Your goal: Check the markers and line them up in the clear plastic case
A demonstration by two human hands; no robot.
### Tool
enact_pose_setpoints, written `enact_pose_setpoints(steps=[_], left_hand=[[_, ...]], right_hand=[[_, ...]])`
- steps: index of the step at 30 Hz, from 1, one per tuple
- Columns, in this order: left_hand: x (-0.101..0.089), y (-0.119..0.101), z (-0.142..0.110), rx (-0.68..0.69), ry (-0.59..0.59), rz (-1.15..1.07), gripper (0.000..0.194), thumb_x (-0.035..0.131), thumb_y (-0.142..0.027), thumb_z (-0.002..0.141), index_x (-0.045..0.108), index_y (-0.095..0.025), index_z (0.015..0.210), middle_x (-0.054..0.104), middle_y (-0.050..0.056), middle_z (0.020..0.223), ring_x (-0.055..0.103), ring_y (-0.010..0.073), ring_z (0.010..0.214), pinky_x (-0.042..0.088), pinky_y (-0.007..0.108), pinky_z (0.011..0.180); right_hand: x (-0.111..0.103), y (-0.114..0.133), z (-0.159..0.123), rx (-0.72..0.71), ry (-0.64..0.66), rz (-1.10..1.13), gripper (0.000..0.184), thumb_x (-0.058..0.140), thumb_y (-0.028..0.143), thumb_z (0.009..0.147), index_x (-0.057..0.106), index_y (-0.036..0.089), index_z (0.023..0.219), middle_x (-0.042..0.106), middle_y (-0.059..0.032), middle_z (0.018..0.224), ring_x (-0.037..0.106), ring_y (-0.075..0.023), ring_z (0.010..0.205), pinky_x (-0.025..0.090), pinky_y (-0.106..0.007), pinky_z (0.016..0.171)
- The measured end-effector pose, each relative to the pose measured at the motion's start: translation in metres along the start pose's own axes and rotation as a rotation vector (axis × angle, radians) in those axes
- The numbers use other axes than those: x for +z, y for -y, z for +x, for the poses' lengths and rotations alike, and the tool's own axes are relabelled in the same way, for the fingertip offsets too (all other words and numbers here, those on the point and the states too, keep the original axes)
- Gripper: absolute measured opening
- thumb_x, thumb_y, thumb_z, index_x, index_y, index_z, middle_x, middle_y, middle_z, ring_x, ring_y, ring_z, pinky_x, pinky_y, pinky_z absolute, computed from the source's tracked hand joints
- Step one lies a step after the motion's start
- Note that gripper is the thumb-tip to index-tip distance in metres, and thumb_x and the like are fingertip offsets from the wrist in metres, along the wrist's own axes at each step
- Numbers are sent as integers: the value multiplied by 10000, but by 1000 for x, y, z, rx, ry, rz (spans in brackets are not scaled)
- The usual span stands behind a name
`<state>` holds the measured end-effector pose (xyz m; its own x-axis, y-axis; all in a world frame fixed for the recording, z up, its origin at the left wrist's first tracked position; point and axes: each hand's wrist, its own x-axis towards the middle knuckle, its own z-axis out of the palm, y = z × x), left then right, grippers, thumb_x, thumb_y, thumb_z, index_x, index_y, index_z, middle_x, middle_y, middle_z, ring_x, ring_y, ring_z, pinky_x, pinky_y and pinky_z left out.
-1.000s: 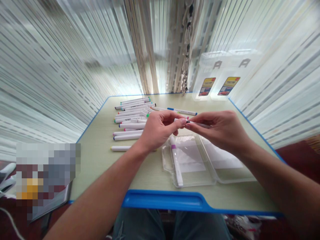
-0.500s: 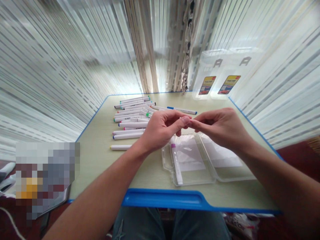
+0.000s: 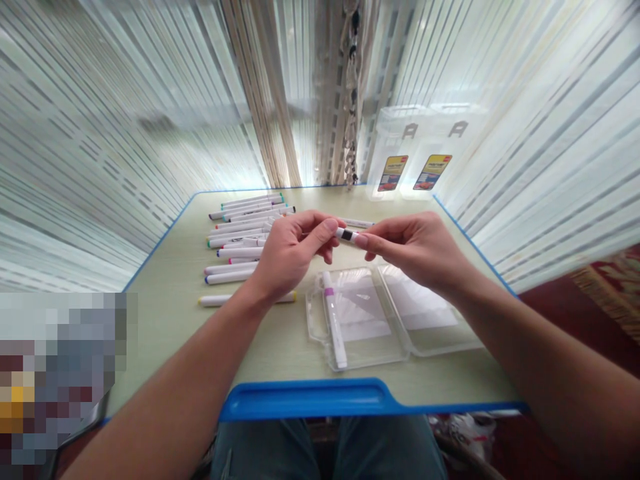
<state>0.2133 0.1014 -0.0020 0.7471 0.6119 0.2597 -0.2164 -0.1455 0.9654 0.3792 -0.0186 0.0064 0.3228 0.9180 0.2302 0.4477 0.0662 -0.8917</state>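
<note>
Above the desk, my left hand (image 3: 295,248) and my right hand (image 3: 407,247) pinch a white marker (image 3: 347,235) with a black band, one at each end. Both sets of fingers are closed, and they cover much of its length. Below them an open clear plastic case (image 3: 370,363) lies on the desk, and one white marker with a purple band (image 3: 336,327) rests in its left half. Several white markers with coloured ends (image 3: 240,252) lie in a loose row to the left, partly behind my left hand.
Two clear cases with yellow labels (image 3: 433,172) stand upright at the back right. A yellow-ended marker (image 3: 225,301) lies apart at the front of the row. The desk has a blue front tray (image 3: 305,398). String curtains (image 3: 150,100) hang behind it.
My hands have moved slightly apart, and the black-banded marker now shows between them. The whole view has shifted, so the desk and cases appear further left.
</note>
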Motion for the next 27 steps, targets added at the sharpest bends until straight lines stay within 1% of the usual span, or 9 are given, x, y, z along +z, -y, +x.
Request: enact_pose_setpoints(steps=[5, 8, 10, 16, 20, 23, 27], left_hand=[[-3, 0, 1, -32, -48, -50, 183, 693, -291, 891, 747, -116, 900, 648, 13, 692, 605, 92, 550, 511, 209, 544], [-5, 0, 3, -40, -57, -75, 182, 694, -302, 888, 736, -125, 896, 651, 12, 686, 605, 93, 540, 509, 211, 541], [-7, 0, 3, -48, -71, -94, 182, 694, -309, 886, 730, -131, 889, 646, 6, 670, 603, 94, 530, 504, 212, 534], [-10, -2, 6, -66, -124, -138, 167, 696, -299, 872, 718, -134, 867, 640, 2, 648, 605, 101, 514, 499, 218, 523], [-12, -3, 7, -86, -147, -163, 159, 698, -293, 865, 715, -136, 854, 632, 0, 632, 596, 96, 502, 500, 212, 516], [-13, -4, 7, -83, -159, -187, 144, 674, -268, 880, 712, -134, 842, 620, -1, 616, 586, 93, 490, 502, 209, 509], [-15, -7, 9, -70, -181, -228, 140, 635, -217, 895, 709, -121, 825, 597, -2, 591, 579, 94, 484, 502, 205, 491]], right_hand=[[1, 1, 1, -2, 2, 37, 360, 794, 494, 789, 791, 144, 707, 573, 4, 516, 367, -62, 451, 212, -251, 428], [0, 1, 1, 3, 6, 52, 331, 817, 469, 768, 800, 142, 718, 567, 10, 509, 346, -57, 447, 200, -252, 426], [-1, 2, 1, 13, 4, 57, 320, 825, 459, 760, 807, 140, 737, 586, 4, 523, 349, -57, 451, 200, -253, 426], [-3, 3, 0, 32, -2, 75, 302, 794, 443, 795, 822, 142, 810, 608, -3, 543, 379, -63, 456, 222, -252, 424], [-4, 6, 0, 51, -5, 96, 290, 799, 436, 789, 819, 146, 798, 608, -2, 540, 382, -63, 449, 232, -250, 418], [-5, 8, 0, 72, -22, 130, 254, 812, 410, 776, 820, 156, 791, 615, -4, 541, 398, -68, 447, 246, -251, 417], [-6, 6, 1, 94, -48, 190, 216, 823, 379, 766, 831, 170, 820, 665, -24, 589, 401, -69, 449, 246, -252, 413]])
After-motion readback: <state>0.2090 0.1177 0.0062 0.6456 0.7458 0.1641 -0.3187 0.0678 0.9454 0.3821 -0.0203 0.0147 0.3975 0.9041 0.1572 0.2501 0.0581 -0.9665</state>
